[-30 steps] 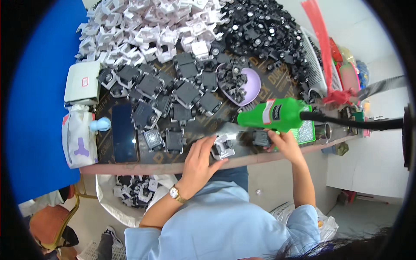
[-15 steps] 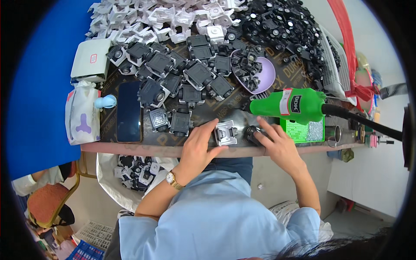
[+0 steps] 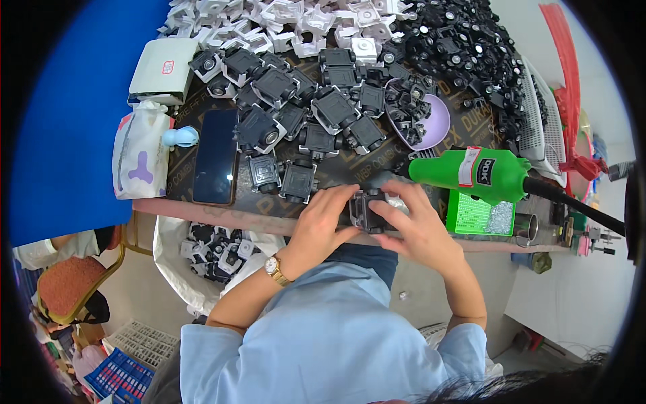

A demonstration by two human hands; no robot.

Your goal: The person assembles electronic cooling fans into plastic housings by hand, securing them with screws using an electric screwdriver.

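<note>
Near the table's front edge, a black boxy housing [image 3: 369, 211] sits between my hands, apparently over the white bracket, which is mostly hidden. My left hand [image 3: 321, 221] has its index finger and thumb against the housing's left side. My right hand [image 3: 422, 232] curls over the housing from the right, fingers on its top and thumb at its near edge. Just right of it is a green power screwdriver [image 3: 464, 170] with a black cable, lying above a green tray [image 3: 464, 214] of small silvery screws. Black housings in white brackets [image 3: 333, 108] are piled beyond my hands.
A dark phone [image 3: 215, 158], a wipes pack [image 3: 140, 158] and a white box [image 3: 161, 71] stand at left. White brackets [image 3: 269, 13] and black parts [image 3: 464, 50] heap at the back. A purple bowl [image 3: 439, 122] and metal cup [image 3: 527, 229] are rightward. A sack [image 3: 176, 262] hangs below.
My right hand has brought the black housing leftward onto the spot of the white bracket, now mostly covered. My left hand stays beside it. The whole view has shifted slightly.
</note>
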